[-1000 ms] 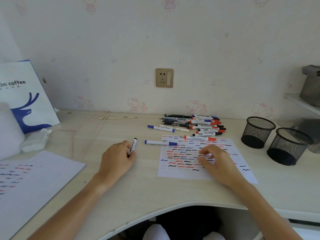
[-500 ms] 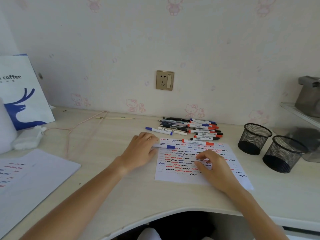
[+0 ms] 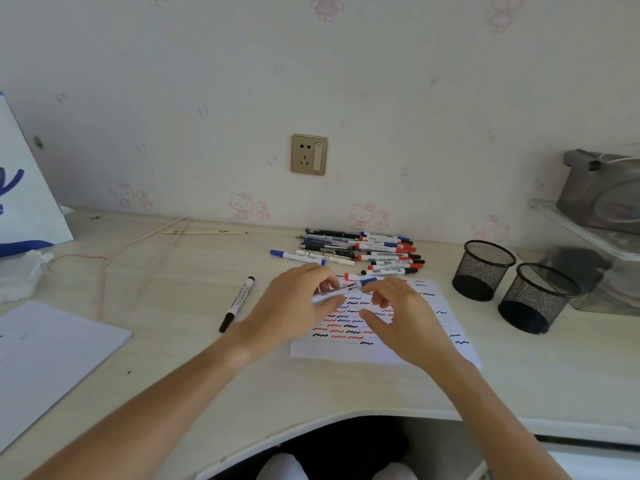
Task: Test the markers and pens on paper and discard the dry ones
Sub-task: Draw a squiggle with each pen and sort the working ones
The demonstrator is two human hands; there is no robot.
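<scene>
My left hand (image 3: 294,306) grips a white marker with a blue cap (image 3: 346,288) and holds it slanted just above the test paper (image 3: 446,327), which is covered in red, blue and black squiggles. My right hand (image 3: 405,317) hovers over the paper with its fingers loosely curled. Its index fingertip reaches the marker's blue cap end, while the thumb stays apart below. A black-capped marker (image 3: 239,303) lies alone on the desk to the left of my left hand. Behind the paper sits a pile of several markers and pens (image 3: 363,252).
Two black mesh pen cups (image 3: 483,270) (image 3: 536,299) stand to the right of the paper. Another sheet of paper (image 3: 52,355) lies at the front left, with a white-and-blue paper bag (image 3: 24,202) behind it. A pink cord (image 3: 114,254) trails across the desk.
My left hand put the black-capped marker down on the desk, then picked up the blue-capped marker and raised it over the paper. My right hand lifted off the paper toward the cap.
</scene>
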